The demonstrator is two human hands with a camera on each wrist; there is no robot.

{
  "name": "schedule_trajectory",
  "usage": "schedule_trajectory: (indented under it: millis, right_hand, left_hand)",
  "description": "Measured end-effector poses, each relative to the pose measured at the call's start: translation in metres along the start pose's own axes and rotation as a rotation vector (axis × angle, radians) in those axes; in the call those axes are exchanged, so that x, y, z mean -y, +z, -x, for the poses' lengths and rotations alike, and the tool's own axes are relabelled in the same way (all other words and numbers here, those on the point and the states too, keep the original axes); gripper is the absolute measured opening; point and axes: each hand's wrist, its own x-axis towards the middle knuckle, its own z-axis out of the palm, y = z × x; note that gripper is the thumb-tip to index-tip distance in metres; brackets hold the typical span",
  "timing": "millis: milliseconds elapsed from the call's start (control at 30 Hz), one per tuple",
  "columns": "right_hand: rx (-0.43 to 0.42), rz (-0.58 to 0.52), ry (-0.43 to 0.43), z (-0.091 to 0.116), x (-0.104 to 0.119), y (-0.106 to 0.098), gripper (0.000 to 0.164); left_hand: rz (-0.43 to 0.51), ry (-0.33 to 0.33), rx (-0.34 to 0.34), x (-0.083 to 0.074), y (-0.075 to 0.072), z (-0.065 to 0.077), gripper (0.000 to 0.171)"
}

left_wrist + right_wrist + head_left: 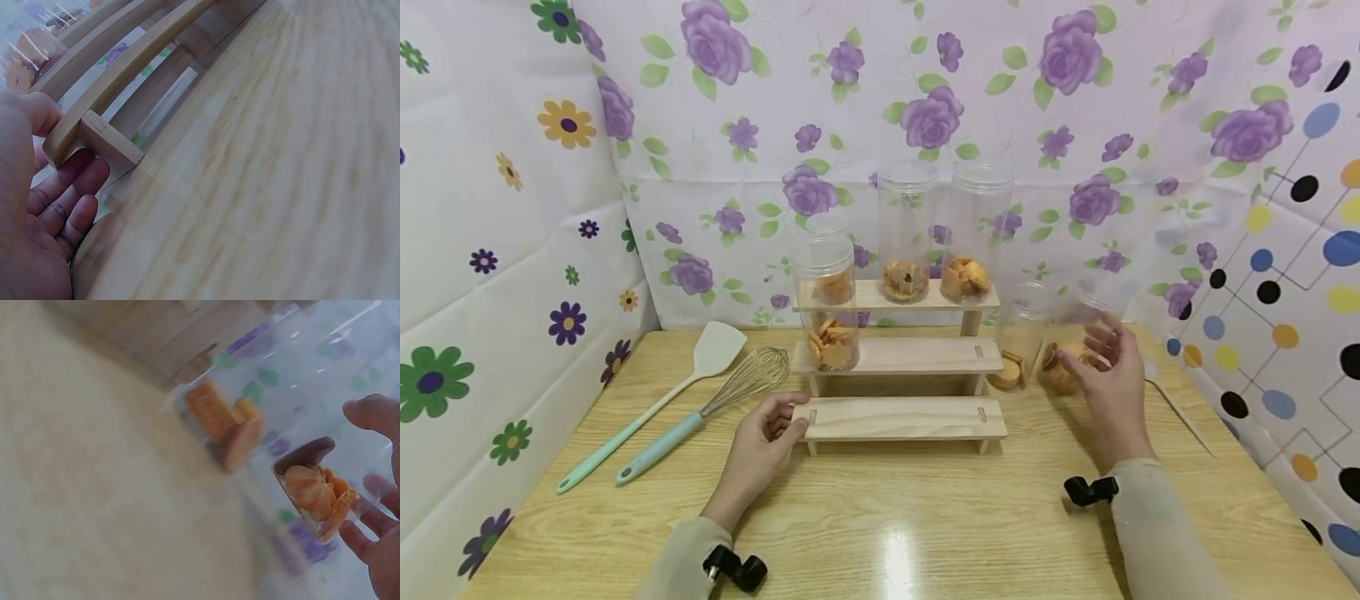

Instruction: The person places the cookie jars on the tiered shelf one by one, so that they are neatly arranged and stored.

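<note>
In the head view my left hand (763, 442) holds the left end of the lowest step of a three-tier wooden display stand (898, 419). The left wrist view shows the thumb on the board's end and the other fingers curled beneath it. My right hand (1112, 375) grips a clear jar (1060, 362) right of the stand. Through its transparent wall, the right wrist view shows orange and dark brown cookies (310, 490) at the jar's bottom, sharp against a blurred table. Close by, another clear jar (1022, 325) with cookies stands on the table beside the stand.
Two cookie jars (907, 225) (977, 225) and a partly hidden one stand on the top step. Another jar (826, 304) is on the middle step. A spatula (718, 350) and whisk (700, 417) lie left; a thin utensil (1180, 410) lies right. Patterned cloths surround the table.
</note>
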Motion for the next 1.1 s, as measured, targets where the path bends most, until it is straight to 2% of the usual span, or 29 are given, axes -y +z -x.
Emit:
schedule_trajectory:
  millis: [233, 400, 667, 900, 1100]
  right_hand:
    - [-0.073, 0.006, -0.059, -0.002, 0.036, -0.015, 0.087]
    - [-0.087, 0.007, -0.089, 0.0, 0.063, -0.022, 0.086]
    - [-0.055, -0.005, -0.036, 0.007, 0.103, -0.029, 0.088]
    - [-0.019, 0.034, -0.099, 0.015, 0.132, -0.023, 0.09]
    - [0.066, 0.011, -0.194, 0.021, 0.148, -0.002, 0.088]
  left_hand:
    - [-0.004, 0.009, 0.0, 0.001, -0.001, 0.0, 0.028]
    - [-0.001, 0.011, -0.002, 0.002, -0.001, 0.001, 0.028]
    - [-0.002, 0.011, 0.0, 0.0, 0.0, -0.001, 0.029]
    - [0.017, 0.02, 0.006, -0.002, 0.0, -0.002, 0.029]
    - [0.013, 0.022, 0.009, 0.0, -0.001, -0.001, 0.028]
